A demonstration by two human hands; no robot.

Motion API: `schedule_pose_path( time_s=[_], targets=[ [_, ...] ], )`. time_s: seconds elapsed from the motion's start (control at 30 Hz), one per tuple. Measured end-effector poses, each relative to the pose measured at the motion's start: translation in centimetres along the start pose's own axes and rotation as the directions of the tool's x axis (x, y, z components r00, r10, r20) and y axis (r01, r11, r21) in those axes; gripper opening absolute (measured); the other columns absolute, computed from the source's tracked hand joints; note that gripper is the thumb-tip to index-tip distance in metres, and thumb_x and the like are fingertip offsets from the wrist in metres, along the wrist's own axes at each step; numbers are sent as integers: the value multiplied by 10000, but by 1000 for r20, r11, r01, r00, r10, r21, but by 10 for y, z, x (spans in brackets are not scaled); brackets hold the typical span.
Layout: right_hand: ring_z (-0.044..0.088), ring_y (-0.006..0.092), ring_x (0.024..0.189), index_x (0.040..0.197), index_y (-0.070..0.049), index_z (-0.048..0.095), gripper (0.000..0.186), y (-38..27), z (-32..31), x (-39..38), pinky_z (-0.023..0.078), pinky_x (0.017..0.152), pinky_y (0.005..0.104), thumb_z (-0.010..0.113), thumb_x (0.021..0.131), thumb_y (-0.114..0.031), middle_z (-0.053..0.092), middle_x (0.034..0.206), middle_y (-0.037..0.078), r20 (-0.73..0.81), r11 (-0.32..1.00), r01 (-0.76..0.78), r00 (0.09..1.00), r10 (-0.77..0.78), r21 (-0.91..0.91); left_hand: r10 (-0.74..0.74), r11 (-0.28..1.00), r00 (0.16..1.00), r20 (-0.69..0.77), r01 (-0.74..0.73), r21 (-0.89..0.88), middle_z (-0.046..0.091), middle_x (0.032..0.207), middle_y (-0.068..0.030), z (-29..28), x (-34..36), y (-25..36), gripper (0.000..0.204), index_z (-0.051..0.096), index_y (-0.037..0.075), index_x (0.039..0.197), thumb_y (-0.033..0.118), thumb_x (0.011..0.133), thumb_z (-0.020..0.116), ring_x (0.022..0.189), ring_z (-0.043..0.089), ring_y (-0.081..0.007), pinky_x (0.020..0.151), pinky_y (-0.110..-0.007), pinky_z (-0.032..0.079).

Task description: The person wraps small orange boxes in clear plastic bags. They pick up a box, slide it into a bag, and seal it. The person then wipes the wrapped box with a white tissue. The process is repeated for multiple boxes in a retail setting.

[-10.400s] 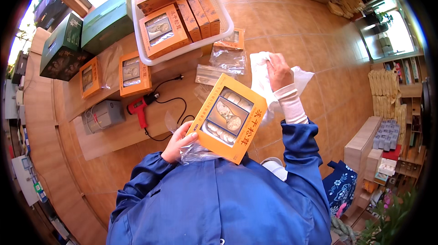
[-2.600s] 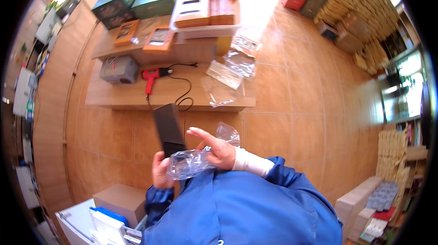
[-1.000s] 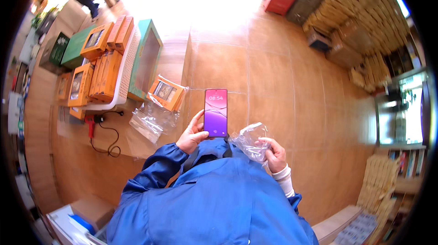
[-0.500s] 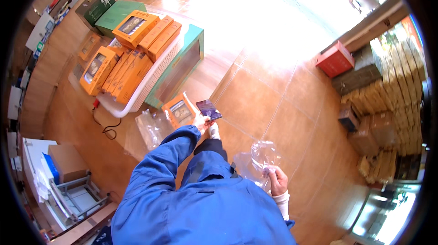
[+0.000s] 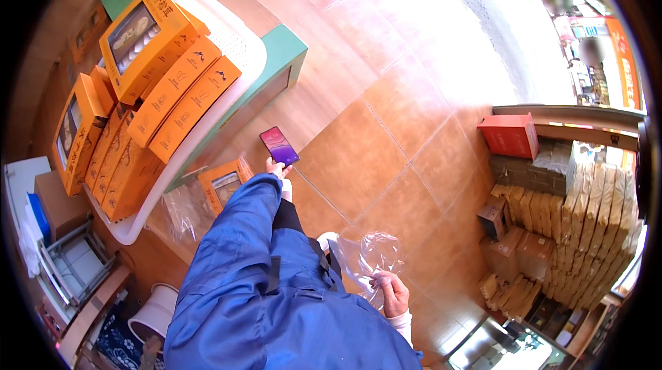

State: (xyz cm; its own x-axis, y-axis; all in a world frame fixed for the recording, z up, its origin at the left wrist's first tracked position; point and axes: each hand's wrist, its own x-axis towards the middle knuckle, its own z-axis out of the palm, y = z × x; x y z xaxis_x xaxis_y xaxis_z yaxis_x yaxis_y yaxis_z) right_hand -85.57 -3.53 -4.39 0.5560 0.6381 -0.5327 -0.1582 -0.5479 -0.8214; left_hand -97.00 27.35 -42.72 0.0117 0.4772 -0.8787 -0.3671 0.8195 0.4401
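Stretched out ahead of me, my left hand grips the lower end of a smartphone whose screen is lit pink and purple. Lower and to the right, my right hand pinches a crumpled clear plastic bag, which hangs loosely above the tiled floor. Just left of my left forearm lies an orange box with a window, partly covered by the blue sleeve. Beside that box is a heap of clear plastic wrap.
Left stands a white plastic basket piled with orange window boxes, against a green-edged case. At the right are a red box, cardboard cartons and stacked yellowish packets. A white bin stands lower left.
My view has shifted, so the basket appears larger and nearer. The phone's dark screen now shows bright colours. Both hands keep their hold on the phone and the bag.
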Motion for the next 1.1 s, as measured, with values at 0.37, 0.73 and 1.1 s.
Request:
schedule_pose_path(
  time_s=[0.37, 0.73, 1.1],
  targets=[
    [595, 186, 853, 1049, 42, 545, 293, -33, -58, 116, 477, 777, 305, 437, 927, -201, 619, 950, 128, 148, 991, -28, 989, 8, 132, 31, 991, 992, 120, -46, 126, 583, 954, -132, 25, -41, -1, 230, 479, 28, 1065, 156, 873, 487, 884, 586, -238, 773, -337, 492],
    [548, 91, 839, 1025, 11, 568, 196, -69, -74, 192, 450, 746, 230, 524, 890, -125, 604, 912, 34, 556, 942, 334, 777, -296, 34, 265, 870, 619, 739, -485, 94, 571, 923, -95, 153, -360, -2, 437, 410, 25, 1181, 240, 849, 596, 767, 581, -135, 631, -252, 486],
    [568, 110, 711, 935, 35, 587, 175, -98, -151, 229, 466, 671, 243, 489, 895, -105, 626, 806, 64, 458, 891, 391, 764, -454, 231, 627, 550, 625, 465, -778, 304, 559, 1041, -127, 121, -335, -21, 413, 448, 35, 1165, 63, 774, 579, 895, 580, -210, 738, -315, 496]
  ],
)
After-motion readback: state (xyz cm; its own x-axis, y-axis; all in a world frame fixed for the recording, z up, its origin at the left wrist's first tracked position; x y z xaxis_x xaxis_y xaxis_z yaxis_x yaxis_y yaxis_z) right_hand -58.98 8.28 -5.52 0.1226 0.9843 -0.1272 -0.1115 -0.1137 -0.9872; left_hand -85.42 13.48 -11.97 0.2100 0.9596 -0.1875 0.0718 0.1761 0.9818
